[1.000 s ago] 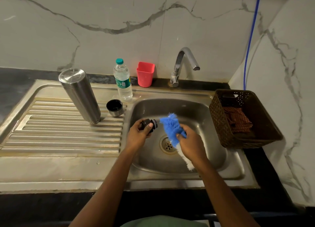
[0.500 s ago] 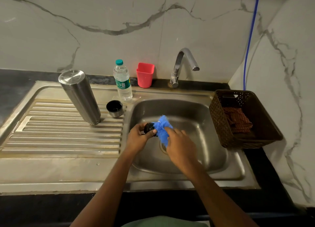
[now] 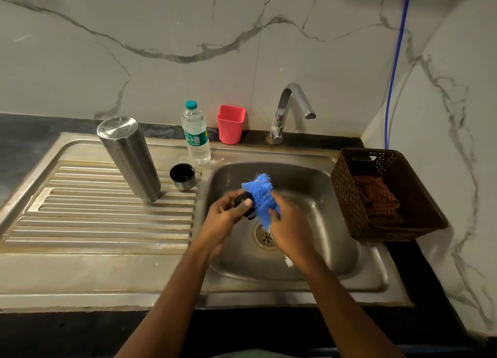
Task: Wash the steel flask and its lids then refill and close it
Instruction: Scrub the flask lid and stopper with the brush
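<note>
Left hand (image 3: 226, 217): I see it pinching the black stopper lid (image 3: 246, 208) over the sink (image 3: 309, 185).
Right hand (image 3: 290, 225): gripping the blue brush (image 3: 261, 193), bristles seemingly against the lid.

Pink cup (image 3: 231, 124), brown basket (image 3: 347, 196), checked cloth (image 3: 376, 196)

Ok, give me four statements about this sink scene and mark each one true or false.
1. The left hand holds a small black lid over the sink. True.
2. The right hand holds a yellow sponge. False: it grips a blue brush.
3. The steel flask stands on the drainboard. True.
4. The water bottle lies in the basket. False: it stands upright beside the pink cup; the basket holds a checked cloth.
</note>
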